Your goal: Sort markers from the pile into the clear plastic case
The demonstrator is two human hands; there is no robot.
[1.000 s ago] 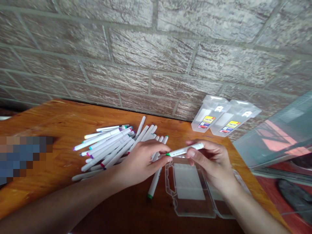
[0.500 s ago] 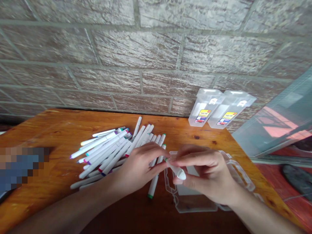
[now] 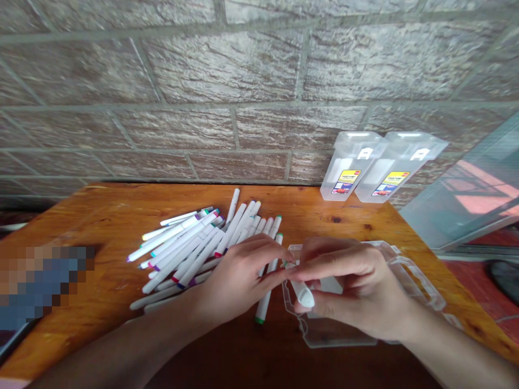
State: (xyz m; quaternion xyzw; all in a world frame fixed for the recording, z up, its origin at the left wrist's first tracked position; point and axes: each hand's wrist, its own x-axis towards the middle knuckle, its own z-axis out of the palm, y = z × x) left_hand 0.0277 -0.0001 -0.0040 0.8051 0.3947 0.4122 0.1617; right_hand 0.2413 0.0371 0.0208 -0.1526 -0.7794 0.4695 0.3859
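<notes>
Between my two hands is a white marker point(image 3: 303, 293), its rounded white end tilted toward me. My right hand point(image 3: 352, 275) is closed on its body with thumb and fingers. The fingertips of my left hand point(image 3: 252, 265) pinch its far end, where a bit of green shows. Beneath my right hand lies an open clear plastic case point(image 3: 336, 337), partly hidden by the hand. To the left, a loose heap of white markers point(image 3: 190, 246) with coloured ends spreads over the table, some of it behind my left hand and forearm. One green-ended marker point(image 3: 263, 309) lies just below my left fingers.
Two clear plastic cases point(image 3: 344, 165) with yellow and blue labels stand upright at the table's back right, against the brick wall point(image 3: 259, 70). A pixelated dark object point(image 3: 44, 286) lies at the left. The wooden table point(image 3: 109, 216) ends at a glass panel on the right.
The camera view has shifted slightly, so the table's things appear moved a little to the right. Both hands keep hold of the same marker, with only small finger movement.
</notes>
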